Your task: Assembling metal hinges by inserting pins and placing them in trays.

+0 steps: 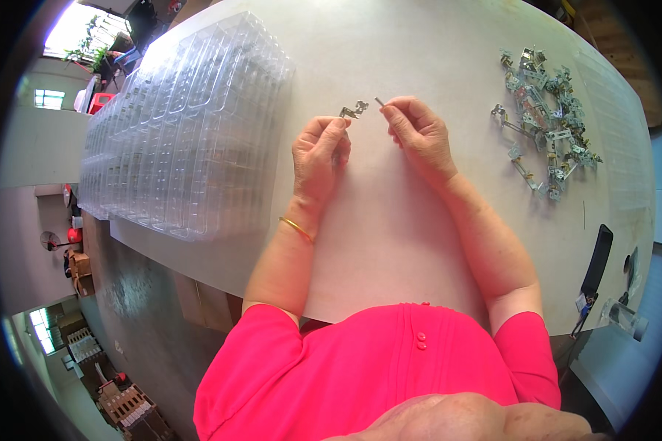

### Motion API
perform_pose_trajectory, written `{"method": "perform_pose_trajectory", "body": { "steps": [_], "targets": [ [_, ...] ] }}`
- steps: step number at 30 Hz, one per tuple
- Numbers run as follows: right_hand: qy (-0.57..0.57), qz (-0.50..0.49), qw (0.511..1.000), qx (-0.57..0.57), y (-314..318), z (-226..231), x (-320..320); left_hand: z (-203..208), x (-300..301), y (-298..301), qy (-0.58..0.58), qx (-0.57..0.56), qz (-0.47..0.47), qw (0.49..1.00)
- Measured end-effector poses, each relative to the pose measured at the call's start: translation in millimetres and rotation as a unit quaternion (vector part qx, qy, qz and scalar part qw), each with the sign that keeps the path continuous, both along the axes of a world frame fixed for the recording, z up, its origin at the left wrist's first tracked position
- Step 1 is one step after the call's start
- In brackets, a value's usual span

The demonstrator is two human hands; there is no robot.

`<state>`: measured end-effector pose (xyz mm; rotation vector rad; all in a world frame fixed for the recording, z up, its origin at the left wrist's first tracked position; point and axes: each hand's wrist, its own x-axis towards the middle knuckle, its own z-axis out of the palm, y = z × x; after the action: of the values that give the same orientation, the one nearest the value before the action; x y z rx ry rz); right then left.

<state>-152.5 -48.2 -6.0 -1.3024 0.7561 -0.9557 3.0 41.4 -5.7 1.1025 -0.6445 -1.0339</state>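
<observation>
Between thumb and fingers, my left hand pinches a small bent metal bracket, whose cut-out end sticks up past the fingertips. A short distance to its right, my right hand grips a thin grey metal pin; only its tip shows beyond the fingers. The pin and the bracket are apart, both held over the pale table. To the right lies a loose heap of small metal bracket assemblies, some with brass-coloured parts.
Tall stacks of clear plastic trays stand on the left of the table. At the right edge are a black phone-like strap or case and a clear plastic bottle. More clear trays lie beyond the heap.
</observation>
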Motion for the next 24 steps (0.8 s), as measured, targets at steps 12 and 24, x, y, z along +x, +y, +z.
{"method": "perform_pose_trajectory", "body": {
  "steps": [12, 24],
  "targets": [
    [0.067, 0.027, 0.996, -0.046, 2, -1, 0, -4, 0, -1, -0.039, 0.0, 0.009, 0.999],
    [0.0, 0.122, 0.989, 0.084, -3, 11, -5, -7, -8, 2, -0.224, 0.006, 0.021, 0.974]
  ]
}}
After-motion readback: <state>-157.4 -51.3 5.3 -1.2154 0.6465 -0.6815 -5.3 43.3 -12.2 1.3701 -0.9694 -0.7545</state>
